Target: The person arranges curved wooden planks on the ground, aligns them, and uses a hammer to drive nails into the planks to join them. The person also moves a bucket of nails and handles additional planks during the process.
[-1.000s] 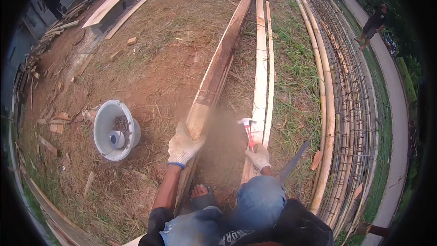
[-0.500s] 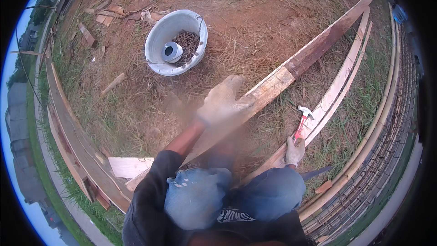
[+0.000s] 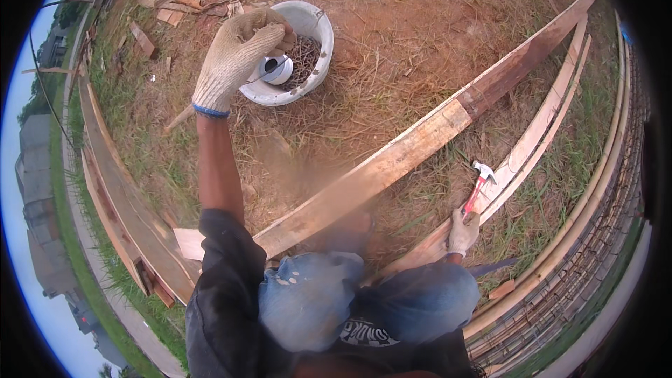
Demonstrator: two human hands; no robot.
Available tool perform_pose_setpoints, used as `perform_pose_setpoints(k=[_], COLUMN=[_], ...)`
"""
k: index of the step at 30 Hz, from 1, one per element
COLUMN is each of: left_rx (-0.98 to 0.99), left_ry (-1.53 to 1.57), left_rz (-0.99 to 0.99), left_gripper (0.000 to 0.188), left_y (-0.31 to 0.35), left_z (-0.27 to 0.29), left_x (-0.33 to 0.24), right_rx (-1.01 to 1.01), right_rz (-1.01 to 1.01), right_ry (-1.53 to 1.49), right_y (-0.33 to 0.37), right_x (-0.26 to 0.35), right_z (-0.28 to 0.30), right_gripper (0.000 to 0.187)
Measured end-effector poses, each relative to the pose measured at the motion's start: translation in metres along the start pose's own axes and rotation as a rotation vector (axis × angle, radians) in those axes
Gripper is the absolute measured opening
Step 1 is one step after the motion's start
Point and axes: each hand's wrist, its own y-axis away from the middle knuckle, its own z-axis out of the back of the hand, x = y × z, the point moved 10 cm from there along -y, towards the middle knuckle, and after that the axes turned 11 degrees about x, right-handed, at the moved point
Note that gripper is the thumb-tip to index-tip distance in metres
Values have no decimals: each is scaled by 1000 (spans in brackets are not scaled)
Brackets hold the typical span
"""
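Observation:
My left hand (image 3: 241, 56), in a cream knitted glove with a blue cuff, hovers at the near left side of a white basin (image 3: 323, 63). Its fingers are curled in; whatever lies between them is too small to name. Inside the basin are a heap of nails (image 3: 305, 56) and a white can (image 3: 283, 72). My right hand (image 3: 463, 231), also gloved, is closed round the red handle of a claw hammer (image 3: 480, 185), its head pointing away from me. Between my hands a long plank (image 3: 402, 157) slants from my left knee to the far right, a darker board joined along it.
Two narrow pale boards (image 3: 535, 141) run beside the hammer. At the right edge lie long poles (image 3: 607, 168) and a stack of steel rebar mesh (image 3: 595, 238). More planks (image 3: 115, 189) line the left. Wood scraps (image 3: 142, 40) are scattered over dry grass and reddish soil.
My left hand has left the plank, moving up and left to the basin, and its fingers have curled. My right hand keeps the hammer in much the same place. The view has shifted slightly.

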Motion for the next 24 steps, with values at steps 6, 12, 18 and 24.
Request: perform_pose_setpoints(k=[6,12,18,24], left_rx=[-47,135,63,-23], left_ry=[56,-596,-856,-842], left_rz=[265,329,378,180], left_gripper=[35,40,25,22], left_y=[-45,-100,-123,-130], left_z=[-20,-22,-36,-53], left_x=[98,198,201,178], right_rx=[-12,20,-27,-37], right_rz=[-11,40,19,17], right_ry=[-17,44,27,-19], right_y=[-1,3,6,5], right_x=[-3,6,6,8], right_z=[2,-2,-3,3], right_gripper=[43,49,47,39])
